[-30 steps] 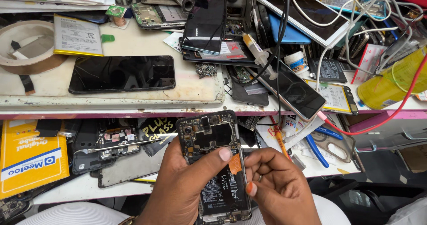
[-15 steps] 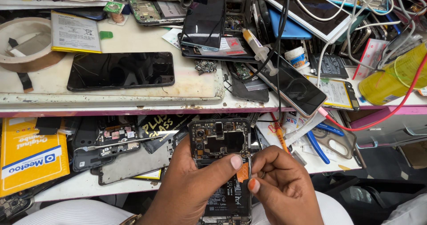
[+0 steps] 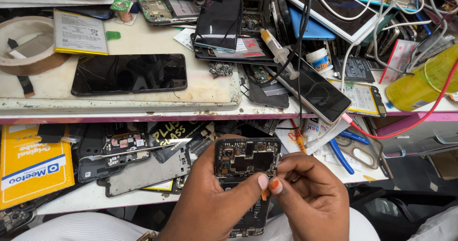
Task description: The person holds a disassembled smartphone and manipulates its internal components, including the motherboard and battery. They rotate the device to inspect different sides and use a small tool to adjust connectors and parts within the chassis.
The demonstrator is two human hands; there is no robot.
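A: Low in the middle of the frame, the opened phone stands upright with its back cover off — a dark, matte circuit board, small metal shields and a round camera lens near its top left corner.

B: And the hands?

A: Two. The left hand wraps the phone's left edge from behind, thumb laid across the board. The right hand is pinched narrow, thumb and forefinger closed on a small orange tab at the phone's right side; the two thumbnails nearly touch.

B: What sits above them?

A: A worn, chipped white counter across the middle. On it, left of centre, one flat black phone screen, glossy and rectangular. Upper left, a yellow-edged battery with a pale label, and beside it a round roll of tape, tan and papery. Upper centre, another dark glossy phone leans tilted, with a clear plastic syringe just to its right.

B: Colours on the right?

A: One red cable curving down, several white cables tangled at the upper right — I cannot count them. At the lower left lies one yellow cardboard box, and near it a bare circuit board among grey metal frames.
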